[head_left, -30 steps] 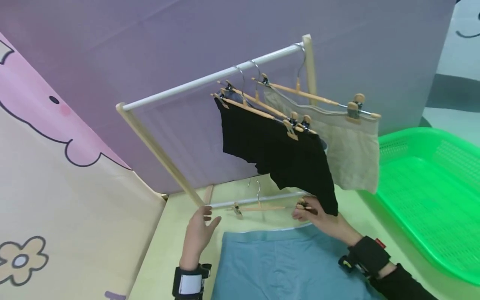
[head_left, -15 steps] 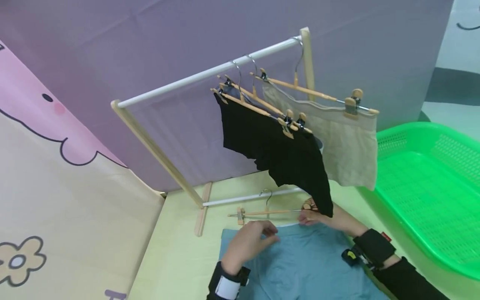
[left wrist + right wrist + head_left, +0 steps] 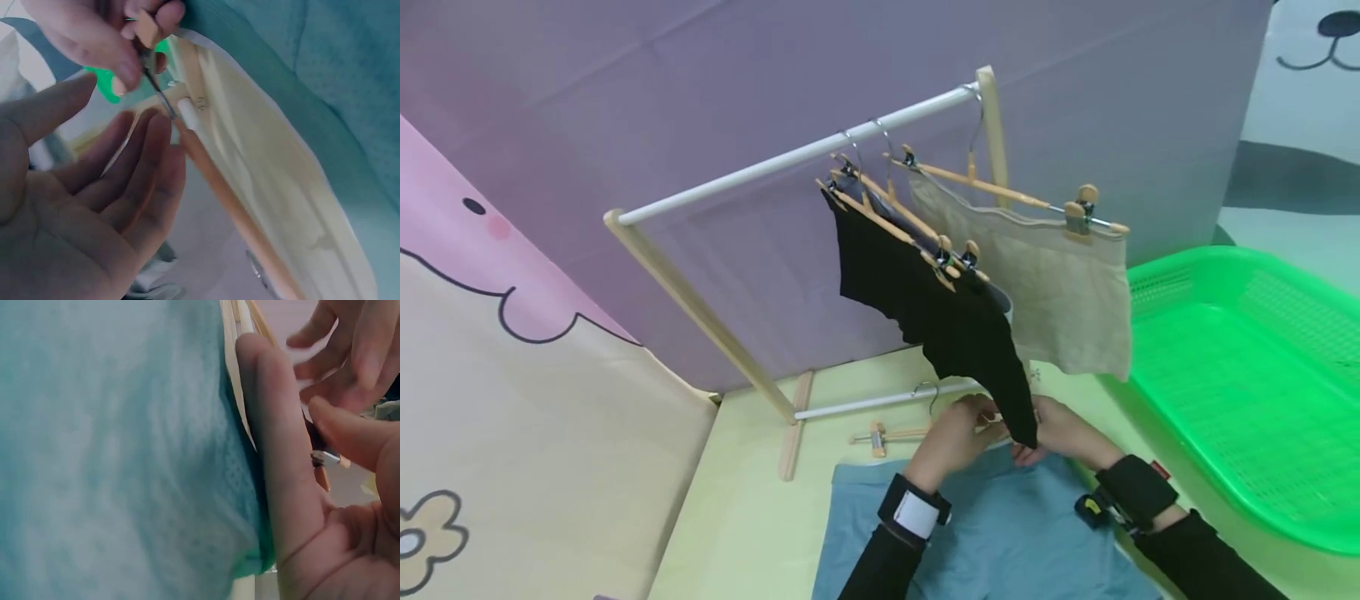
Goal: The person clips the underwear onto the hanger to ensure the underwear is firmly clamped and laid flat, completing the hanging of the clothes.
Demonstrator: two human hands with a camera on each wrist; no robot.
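Note:
Blue shorts [image 3: 1000,525] lie flat on the table, waistband toward the rack. Along the waistband lies a wooden clip hanger [image 3: 910,432], one clip [image 3: 877,440] in sight at its left end. My right hand [image 3: 1063,429] is at the hanger's right end; in the left wrist view it pinches the wooden clip [image 3: 147,30] there. The right wrist view shows its straight index finger [image 3: 278,425] against the waistband. My left hand [image 3: 955,446] is beside it, fingers loosely bent by the hanger's bar [image 3: 219,187]; contact is unclear. Hanging black cloth partly hides the right hand.
A rack with a white rail [image 3: 790,158] stands behind. Black shorts [image 3: 910,292], a bluish-grey garment and beige shorts [image 3: 1030,275] hang from it on clip hangers. A green basket [image 3: 1240,283] stands at the right. A wall cloth meets the table's left side.
My left hand has moved right, from the rack's lower left corner across the shorts to beside my right hand. The right hand stays at the hanger's right end. The head view has shifted slightly.

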